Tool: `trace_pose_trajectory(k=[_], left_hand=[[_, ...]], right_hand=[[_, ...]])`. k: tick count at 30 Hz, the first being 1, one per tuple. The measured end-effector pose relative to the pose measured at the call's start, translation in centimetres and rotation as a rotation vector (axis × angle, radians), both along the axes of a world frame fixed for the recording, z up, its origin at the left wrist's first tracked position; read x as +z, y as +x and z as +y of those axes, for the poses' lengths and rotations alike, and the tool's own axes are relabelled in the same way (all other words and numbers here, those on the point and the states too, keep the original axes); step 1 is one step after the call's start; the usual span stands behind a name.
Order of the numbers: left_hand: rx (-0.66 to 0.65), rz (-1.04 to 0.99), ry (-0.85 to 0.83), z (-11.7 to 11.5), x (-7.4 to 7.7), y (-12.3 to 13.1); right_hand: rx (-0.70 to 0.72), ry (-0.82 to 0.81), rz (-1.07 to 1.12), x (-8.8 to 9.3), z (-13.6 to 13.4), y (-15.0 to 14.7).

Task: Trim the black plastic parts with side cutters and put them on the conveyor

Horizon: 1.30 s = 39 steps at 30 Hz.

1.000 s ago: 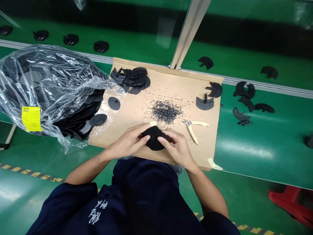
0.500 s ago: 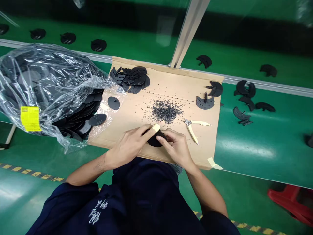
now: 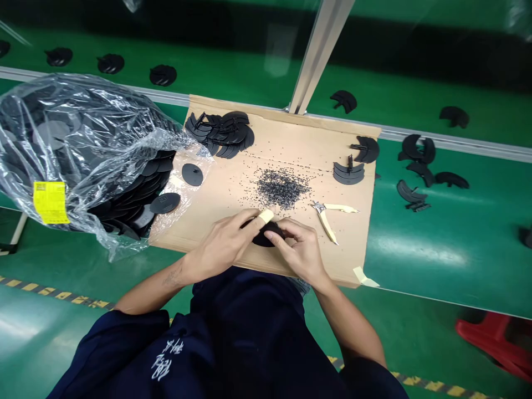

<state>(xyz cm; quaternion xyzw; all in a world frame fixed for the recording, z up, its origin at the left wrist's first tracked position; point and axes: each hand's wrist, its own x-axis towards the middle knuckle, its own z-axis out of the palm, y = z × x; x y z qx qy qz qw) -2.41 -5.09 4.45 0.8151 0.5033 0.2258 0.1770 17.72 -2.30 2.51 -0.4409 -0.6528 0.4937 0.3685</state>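
Observation:
Between my hands is a black disc-like plastic part (image 3: 268, 239), held low over the near edge of the cardboard sheet (image 3: 208, 221). My left hand (image 3: 226, 238), with yellow tape round one finger, is closed on its left side. On its right side my right hand (image 3: 301, 246) pinches it, thumb on top. My fingers hide much of the part's outline. A heap of tiny black bits (image 3: 282, 187) lies just beyond my hands. To the right rest nippers (image 3: 328, 219) with pale yellow handles, their arms spread. Two loose black discs, an upper one (image 3: 192, 174) and a lower one (image 3: 165, 203), lie to the left.
A clear plastic bag (image 3: 83, 127) full of black discs fills the left. Stacked curved black parts (image 3: 222, 133) sit at the cardboard's back left, more curved parts (image 3: 359, 160) at its right. Behind the metal post (image 3: 320, 55), black pieces lie spaced along a green surface (image 3: 233, 77).
The black part has turned or tilted slightly between my fingers, while both hands keep nearly the same place. Pieces on the green surface behind have shifted a little left.

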Motion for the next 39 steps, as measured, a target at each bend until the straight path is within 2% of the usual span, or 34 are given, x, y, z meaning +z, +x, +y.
trace_pose_trajectory(k=[3, 6, 9, 21, 24, 35, 39], left_hand=[[0.055, -0.26, 0.051, 0.4, -0.3, 0.0], [0.028, -0.515, 0.043, 0.6, -0.5, 0.1], [0.011, -0.646, 0.048, 0.5, -0.6, 0.4], [-0.086, -0.676, 0.134, 0.2, -0.1, 0.7], [-0.08, -0.685, 0.176, 0.1, -0.1, 0.7], [-0.082, -0.655, 0.166, -0.1, 0.0, 0.6], [-0.083, -0.683, 0.098, 0.0, -0.1, 0.8]], right_hand=[[-0.026, 0.124, 0.074, -0.1, -0.2, 0.0], [-0.014, 0.225, 0.119, -0.4, -0.4, -0.1], [0.003, 0.304, 0.171, -0.8, -0.7, -0.3], [0.02, 0.478, 0.131, -0.7, -1.5, 0.0], [0.042, 0.459, 0.129, -0.6, -1.5, 0.1], [0.071, 0.381, 0.153, -0.4, -1.5, 0.2], [0.03, 0.354, 0.201, -0.7, -1.5, 0.1]])
